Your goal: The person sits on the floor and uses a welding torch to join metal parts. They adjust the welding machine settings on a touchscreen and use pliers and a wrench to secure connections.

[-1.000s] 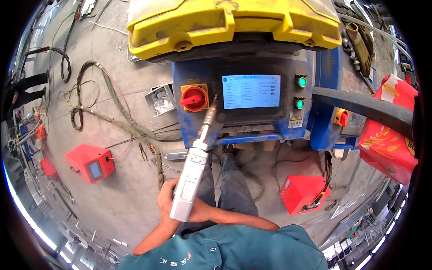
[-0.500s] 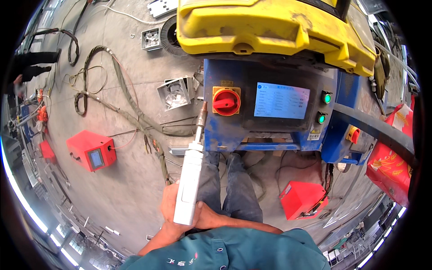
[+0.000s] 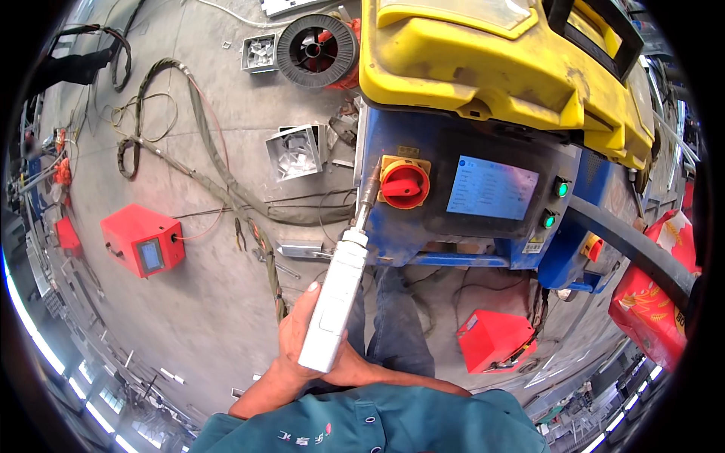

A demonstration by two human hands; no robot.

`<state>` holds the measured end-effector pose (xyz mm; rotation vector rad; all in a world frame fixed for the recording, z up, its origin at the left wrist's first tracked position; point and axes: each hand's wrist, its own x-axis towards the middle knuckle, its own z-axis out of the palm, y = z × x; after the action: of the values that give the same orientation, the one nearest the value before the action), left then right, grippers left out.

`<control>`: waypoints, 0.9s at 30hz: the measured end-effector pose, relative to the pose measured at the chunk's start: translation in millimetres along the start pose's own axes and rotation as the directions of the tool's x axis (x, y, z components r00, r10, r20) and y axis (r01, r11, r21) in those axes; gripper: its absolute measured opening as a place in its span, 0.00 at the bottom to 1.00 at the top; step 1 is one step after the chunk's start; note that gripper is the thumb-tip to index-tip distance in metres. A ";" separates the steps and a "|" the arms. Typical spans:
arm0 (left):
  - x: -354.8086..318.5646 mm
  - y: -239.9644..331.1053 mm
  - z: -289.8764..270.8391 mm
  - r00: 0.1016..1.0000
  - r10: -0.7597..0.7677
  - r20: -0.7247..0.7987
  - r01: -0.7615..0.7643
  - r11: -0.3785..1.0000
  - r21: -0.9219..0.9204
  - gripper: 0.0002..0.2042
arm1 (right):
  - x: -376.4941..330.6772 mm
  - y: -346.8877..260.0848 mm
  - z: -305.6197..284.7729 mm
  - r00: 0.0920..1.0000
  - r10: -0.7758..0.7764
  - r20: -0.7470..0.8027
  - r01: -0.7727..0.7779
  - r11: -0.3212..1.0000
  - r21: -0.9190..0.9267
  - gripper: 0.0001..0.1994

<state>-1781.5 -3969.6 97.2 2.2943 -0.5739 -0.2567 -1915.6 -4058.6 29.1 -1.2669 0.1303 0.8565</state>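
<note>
A silver-white handheld welding torch (image 3: pixel 334 308) slants up and to the right in front of my body, its narrow metal nozzle (image 3: pixel 369 189) pointing away from me. My left hand (image 3: pixel 296 334) wraps the torch's lower part from the left, one fingertip showing along its side. From the right, my right hand (image 3: pixel 353 368) closes round the same part, its fingers mostly hidden behind the torch body. In the picture the nozzle end overlaps the left edge of a blue machine cabinet (image 3: pixel 393 241), beside a red rotary switch (image 3: pixel 404 187). A lit screen (image 3: pixel 493 187) and two green lamps are on the cabinet.
A yellow cover (image 3: pixel 483 75) tops the cabinet. Sheathed cables (image 3: pixel 208 128) snake over the floor at left. Red boxes stand at left (image 3: pixel 143 240) and lower right (image 3: pixel 495 341). Beyond are bins of metal scraps (image 3: pixel 294 155) and a black spool (image 3: pixel 317 50). A dark bar (image 3: pixel 634 241) juts out right.
The view has shifted, so the cabinet sits farther right and the spool shows more fully. The torch has swung right and tilts more. A left fingertip now shows beside it.
</note>
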 end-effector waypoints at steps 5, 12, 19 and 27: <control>-12.1 -3.4 12.0 0.980 -0.189 -0.060 0.188 0.982 -0.015 0.28 | 2.8 -8.3 -5.3 0.999 0.050 0.005 -0.050 0.999 0.018 0.24; 3.0 -6.6 5.8 0.997 -0.051 -0.066 0.051 0.999 -0.003 0.38 | 1.2 1.1 0.8 0.999 0.044 0.013 -0.044 0.999 0.019 0.23; 3.4 -4.2 5.6 0.995 -0.080 -0.059 0.078 0.996 -0.038 0.37 | 0.6 5.3 3.8 0.998 0.059 0.019 -0.060 0.997 0.043 0.22; 5.0 -7.0 5.5 0.998 -0.050 -0.045 0.049 0.999 -0.016 0.38 | 6.4 -21.6 -10.0 0.990 0.130 0.060 -0.136 0.986 0.100 0.25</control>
<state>-1776.7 -3971.0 88.3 2.2960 -0.4910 -0.2315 -1894.1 -4065.2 39.2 -1.1461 0.2160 0.9854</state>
